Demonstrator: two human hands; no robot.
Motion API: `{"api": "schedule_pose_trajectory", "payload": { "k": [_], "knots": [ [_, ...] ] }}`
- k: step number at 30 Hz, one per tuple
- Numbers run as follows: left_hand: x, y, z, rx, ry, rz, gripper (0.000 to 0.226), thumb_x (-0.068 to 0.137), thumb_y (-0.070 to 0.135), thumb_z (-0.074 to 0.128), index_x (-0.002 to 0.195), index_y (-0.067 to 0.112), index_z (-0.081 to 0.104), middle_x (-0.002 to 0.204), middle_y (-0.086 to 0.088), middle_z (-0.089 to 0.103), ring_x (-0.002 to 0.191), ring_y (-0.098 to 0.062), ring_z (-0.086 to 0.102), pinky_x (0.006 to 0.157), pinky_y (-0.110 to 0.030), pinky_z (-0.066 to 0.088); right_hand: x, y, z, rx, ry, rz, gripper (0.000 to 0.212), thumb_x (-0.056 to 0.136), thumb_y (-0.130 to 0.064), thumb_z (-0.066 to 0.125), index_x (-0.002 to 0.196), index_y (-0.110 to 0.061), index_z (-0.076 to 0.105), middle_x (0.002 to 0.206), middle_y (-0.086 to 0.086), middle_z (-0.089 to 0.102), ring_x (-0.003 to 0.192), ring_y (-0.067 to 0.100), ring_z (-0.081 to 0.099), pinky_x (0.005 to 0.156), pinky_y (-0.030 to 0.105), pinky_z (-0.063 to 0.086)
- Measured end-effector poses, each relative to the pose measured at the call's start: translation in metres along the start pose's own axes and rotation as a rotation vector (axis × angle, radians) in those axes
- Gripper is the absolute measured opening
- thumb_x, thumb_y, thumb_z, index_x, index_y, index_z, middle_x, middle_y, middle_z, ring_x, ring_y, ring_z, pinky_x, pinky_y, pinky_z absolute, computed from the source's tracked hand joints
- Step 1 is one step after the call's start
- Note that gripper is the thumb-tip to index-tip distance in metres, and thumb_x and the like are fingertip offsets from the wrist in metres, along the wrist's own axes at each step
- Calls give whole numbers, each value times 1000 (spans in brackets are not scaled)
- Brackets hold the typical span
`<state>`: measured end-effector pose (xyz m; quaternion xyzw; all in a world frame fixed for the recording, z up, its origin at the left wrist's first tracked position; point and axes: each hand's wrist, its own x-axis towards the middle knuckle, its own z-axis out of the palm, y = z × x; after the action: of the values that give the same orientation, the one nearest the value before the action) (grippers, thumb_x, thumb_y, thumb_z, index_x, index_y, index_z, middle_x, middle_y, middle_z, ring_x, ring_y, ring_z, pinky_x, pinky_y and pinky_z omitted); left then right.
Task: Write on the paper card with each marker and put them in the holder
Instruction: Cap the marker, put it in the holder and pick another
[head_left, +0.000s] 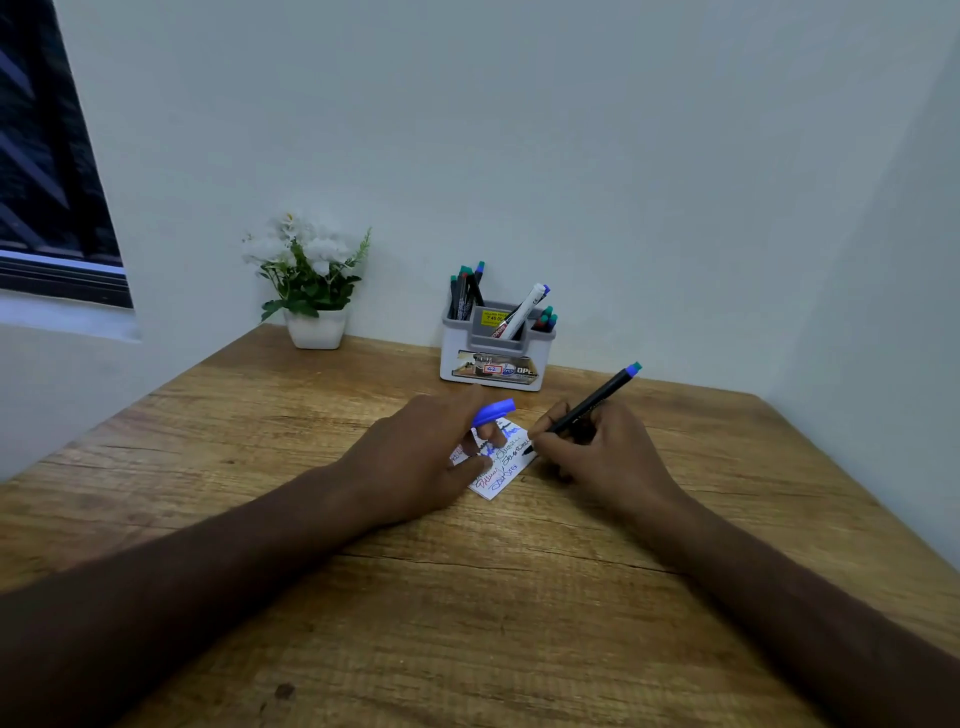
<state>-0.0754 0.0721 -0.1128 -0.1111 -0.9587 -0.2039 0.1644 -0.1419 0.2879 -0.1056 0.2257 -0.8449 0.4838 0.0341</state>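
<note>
Head view: right hand clenched round a slim black marker, barrel tilted up and away, blue-green end cap high, tip at the right edge of the paper card. Card lies flat between both hands, white, covered in blue, red and black scribbles. Left hand pinches a glossy blue cap, lower fingers probably pressing the card, blurred. Holder beyond the grip: boxy grey-white plastic, more markers inside. Wood-grain table.
</note>
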Motion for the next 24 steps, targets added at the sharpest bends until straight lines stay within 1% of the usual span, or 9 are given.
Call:
{"api": "schedule_pose_trajectory", "payload": {
  "k": [3,5,7,8,10,12,17,21,24],
  "knots": [
    [0,-1,3,65,-11,22,29,96,42,68,105,43,40,95,23,52,87,-5,49,73,-35,49,0,0,2,-44,-38,-28,8,88,-21,79,82,-25,81,78,-3,80,68,8,70,63,26,58],
    [0,-2,3,64,-23,25,28,97,42,67,106,42,41,93,23,51,84,-5,49,72,-34,49,0,0,2,-65,-44,-34,8,88,-21,78,81,-25,81,78,-3,79,73,14,73,66,32,60],
    [2,-2,2,49,-30,27,27,96,42,68,109,40,45,101,20,58,82,-3,51,73,-34,51,1,0,0,-65,-36,-25,8,87,-21,78,80,-23,80,79,2,79,80,24,74,71,44,63],
    [2,-3,1,46,-30,28,28,96,42,69,108,40,44,103,19,60,81,0,51,72,-33,51,1,1,1,-70,-35,-29,7,87,-21,78,80,-23,80,79,4,79,81,27,74,73,47,63],
    [2,-3,2,49,-24,29,29,96,42,69,106,42,41,98,20,57,81,1,50,70,-32,48,0,1,1,-87,-35,-49,7,87,-22,78,81,-24,80,78,2,79,79,24,73,70,43,62],
    [1,-4,4,57,-21,25,27,96,43,68,108,40,44,98,21,55,82,0,50,71,-33,50,0,0,2,-90,-27,-54,8,87,-21,79,81,-26,81,77,-2,80,77,19,74,69,36,62],
    [2,-4,3,53,-28,25,27,96,43,68,111,37,47,106,17,62,81,-1,51,73,-36,53,1,0,0,-86,-39,-25,8,88,-18,78,82,-22,80,77,2,80,80,25,76,76,48,64],
    [2,-4,2,63,-35,24,27,96,43,68,108,40,43,106,18,62,80,1,50,72,-34,51,2,-1,0,-93,-28,-15,7,89,-20,77,83,-21,81,79,4,80,83,27,76,79,52,64],
    [2,-3,2,55,-40,22,27,97,42,68,109,39,45,109,16,64,81,-3,51,71,-33,51,2,0,0,-70,-15,9,7,90,-22,77,84,-20,80,80,6,79,83,27,75,79,55,64]
  ]
}}
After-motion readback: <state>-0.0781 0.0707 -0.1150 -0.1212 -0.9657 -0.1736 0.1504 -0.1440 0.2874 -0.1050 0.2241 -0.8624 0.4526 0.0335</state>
